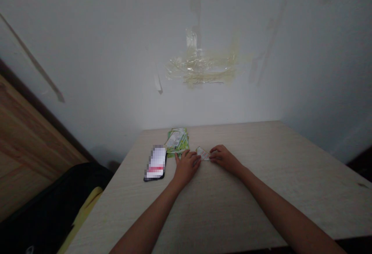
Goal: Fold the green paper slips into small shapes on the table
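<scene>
Worktop (290, 161): pale wood grain, far edge against the wall (116, 52). Widest room for moving lies between the right forearm and the right edge; a strip also runs between the hands and the far edge. On the left, room is tighter: a phone (158, 165) lies near the left edge, and a pile of green-and-white packets (178, 141) sits just beside it, toward the far left corner.

Labels: packets carry printed blocks, too small to read. Phone screen pixelated, reddish band near its lower end.

Small printed piece (203, 154), white with a greenish border: flat or nearly so on the worktop, right of the pile, nearer the far edge than the near one. Its print is illegible.

Left hand (187, 165): half open, fingers bent, fingertips at the piece's left side. Right hand (226, 159): loosely curled, fingertips at its right side. Pinching or merely pressing: cannot tell for either.
</scene>
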Motion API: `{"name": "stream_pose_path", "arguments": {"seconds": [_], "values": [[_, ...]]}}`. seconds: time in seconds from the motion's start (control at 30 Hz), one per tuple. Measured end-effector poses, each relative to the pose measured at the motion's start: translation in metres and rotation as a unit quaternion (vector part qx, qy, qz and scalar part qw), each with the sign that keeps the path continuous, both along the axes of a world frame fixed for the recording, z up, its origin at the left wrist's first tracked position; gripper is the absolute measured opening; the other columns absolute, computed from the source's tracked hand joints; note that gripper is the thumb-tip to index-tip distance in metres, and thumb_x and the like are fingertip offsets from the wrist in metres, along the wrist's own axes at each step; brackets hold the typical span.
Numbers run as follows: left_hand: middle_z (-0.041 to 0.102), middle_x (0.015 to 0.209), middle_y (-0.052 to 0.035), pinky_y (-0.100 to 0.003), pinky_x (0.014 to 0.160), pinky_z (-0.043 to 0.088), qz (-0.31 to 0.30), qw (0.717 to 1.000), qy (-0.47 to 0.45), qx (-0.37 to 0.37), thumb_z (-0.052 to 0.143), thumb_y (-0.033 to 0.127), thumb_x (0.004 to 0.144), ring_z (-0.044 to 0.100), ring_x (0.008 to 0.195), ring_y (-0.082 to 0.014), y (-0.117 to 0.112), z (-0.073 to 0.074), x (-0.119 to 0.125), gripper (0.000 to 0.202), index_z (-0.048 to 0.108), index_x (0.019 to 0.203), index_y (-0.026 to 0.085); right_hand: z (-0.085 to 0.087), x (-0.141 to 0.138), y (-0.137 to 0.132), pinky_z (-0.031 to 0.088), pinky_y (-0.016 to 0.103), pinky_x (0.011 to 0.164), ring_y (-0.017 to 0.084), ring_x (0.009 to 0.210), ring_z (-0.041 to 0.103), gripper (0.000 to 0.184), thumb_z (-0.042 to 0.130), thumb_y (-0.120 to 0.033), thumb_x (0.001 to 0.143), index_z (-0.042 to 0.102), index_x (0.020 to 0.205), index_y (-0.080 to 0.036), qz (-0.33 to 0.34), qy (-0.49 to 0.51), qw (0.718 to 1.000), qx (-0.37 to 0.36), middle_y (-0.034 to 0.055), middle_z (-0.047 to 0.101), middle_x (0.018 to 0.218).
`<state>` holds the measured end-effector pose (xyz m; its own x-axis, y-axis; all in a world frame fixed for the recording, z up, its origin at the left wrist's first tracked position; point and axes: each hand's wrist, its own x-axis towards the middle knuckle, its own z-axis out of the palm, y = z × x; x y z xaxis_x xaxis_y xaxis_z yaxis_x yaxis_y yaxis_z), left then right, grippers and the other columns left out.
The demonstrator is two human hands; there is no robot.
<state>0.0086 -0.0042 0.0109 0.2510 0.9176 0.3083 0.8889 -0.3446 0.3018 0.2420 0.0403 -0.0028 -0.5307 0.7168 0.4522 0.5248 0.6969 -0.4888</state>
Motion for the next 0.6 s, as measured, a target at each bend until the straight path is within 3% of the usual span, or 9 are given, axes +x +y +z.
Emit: {"name": "stream_pose_path", "arguments": {"seconds": [0.17,0.43,0.6], "values": [[0.055,0.136,0.0013,-0.075,0.106,0.006,0.016,1.0,0.011,0.023,0.05,0.041,0.091,0.033,0.134,-0.031,-0.001,-0.002,0.001,0.025,0.064,0.112,0.04,0.008,-0.004,-0.005,0.041,0.044,0.103,0.022,0.118,0.053,0.019,0.059,-0.029,0.088,0.072,0.102,-0.029,0.039,0.006,0.999,-0.038,0.0045,0.069,0.114],[0.053,0.138,-0.0003,-0.076,0.104,0.006,0.025,0.999,0.02,0.027,0.051,0.043,0.09,0.033,0.134,-0.0315,-0.001,-0.004,0.001,0.027,0.063,0.114,0.041,0.017,-0.007,-0.014,0.046,0.038,0.096,0.019,0.104,0.06,0.023,0.054,-0.027,0.091,0.07,0.107,-0.027,0.048,0.017,0.998,-0.04,0.0047,0.071,0.103],[0.052,0.138,-0.0011,-0.076,0.105,0.005,0.035,0.999,0.018,0.022,0.055,0.045,0.087,0.033,0.134,-0.0309,-0.001,-0.003,0.002,0.025,0.065,0.109,0.04,0.011,-0.008,-0.012,0.043,0.042,0.102,0.02,0.116,0.053,0.029,0.055,-0.025,0.09,0.066,0.117,-0.025,0.035,0.019,0.999,-0.03,0.0065,0.067,0.117]]}}
